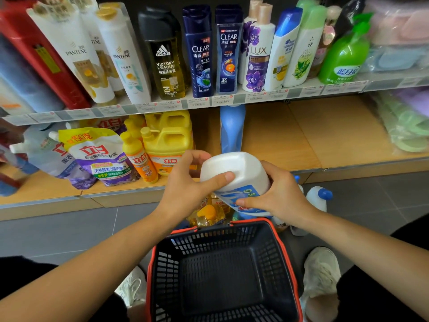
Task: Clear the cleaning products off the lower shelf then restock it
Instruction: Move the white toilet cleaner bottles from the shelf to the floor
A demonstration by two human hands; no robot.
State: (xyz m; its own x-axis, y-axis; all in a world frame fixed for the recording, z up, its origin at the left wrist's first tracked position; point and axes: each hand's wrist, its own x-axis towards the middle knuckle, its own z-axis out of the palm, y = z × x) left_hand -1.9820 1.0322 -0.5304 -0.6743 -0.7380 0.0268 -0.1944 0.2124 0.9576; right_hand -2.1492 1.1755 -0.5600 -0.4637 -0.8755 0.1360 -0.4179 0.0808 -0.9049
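Obs.: You hold the white jug (234,180) tipped base-up, just in front of the lower shelf (278,145) edge and above the far rim of the basket (222,270), which stands on the floor below that edge. Its cap end is hidden behind your wrists.

Handling, judged: rigid moulded plastic, probably full of liquid, so heavy for its size and liable to shift its weight as it tilts. Smooth walls and a glossy blue label: slippery under a light grip. Best purchase is the broad flat sides near the base, or a handle if it has one; none shows here.

Hands: your left hand (185,187) is curled around the jug's left side, thumb laid flat across the near face, fingers wrapped behind. Your right hand (278,194) clasps the right side over the label, thumb pointing across the lower body, fingers out of sight behind. Both are closed firmly on the jug, neither spread nor pinching.

Shelf state: at the lower shelf's left end stand refill pouches (102,156), an orange bottle (139,159) and yellow jugs (169,140); a blue bottle (232,129) stands at mid-shelf; to the right of it the boards are bare. Several bottles sit on the floor (69,228) below the shelf edge, beyond the basket, including one with a blue cap (320,196).

Judgement: restock or clearing step cannot be told apart from this alone.
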